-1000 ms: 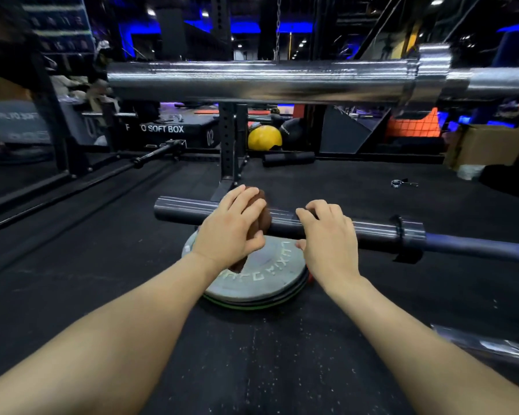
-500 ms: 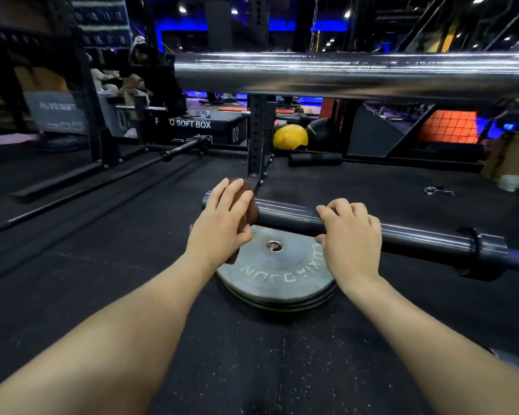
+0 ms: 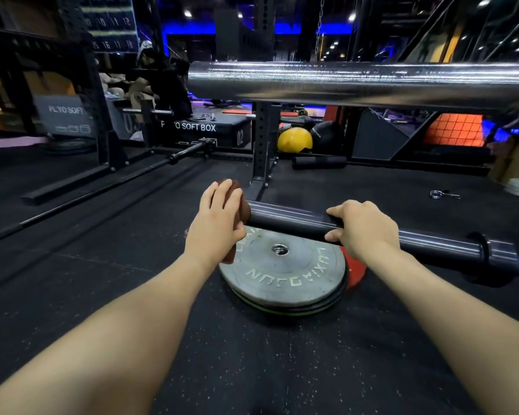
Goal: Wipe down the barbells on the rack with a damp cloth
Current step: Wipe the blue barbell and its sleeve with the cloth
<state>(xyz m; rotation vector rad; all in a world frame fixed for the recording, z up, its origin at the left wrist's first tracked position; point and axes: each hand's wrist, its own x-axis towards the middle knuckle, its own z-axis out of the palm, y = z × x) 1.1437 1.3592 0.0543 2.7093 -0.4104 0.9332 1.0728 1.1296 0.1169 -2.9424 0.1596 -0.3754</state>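
A dark barbell sleeve (image 3: 288, 218) lies low across the middle, running right to its collar (image 3: 480, 254). My left hand (image 3: 216, 224) holds a brown cloth (image 3: 242, 205) wrapped over the sleeve's left end. My right hand (image 3: 363, 227) grips the sleeve a little to the right, fingers curled over the top. A second barbell's chrome sleeve (image 3: 357, 82) hangs higher up, close to the camera, spanning the upper right.
A stack of weight plates (image 3: 282, 277) lies on the black rubber floor under the low sleeve, a red plate (image 3: 355, 271) peeking out at the right. A rack upright (image 3: 262, 151) stands behind. A spring collar (image 3: 436, 193) lies on the floor at the right. Plyo boxes (image 3: 204, 128) and a yellow ball (image 3: 294, 139) sit at the back.
My left hand with the cloth has slid left along the low sleeve to its end. My right hand has kept its grip on the sleeve. The camera view has shifted left.
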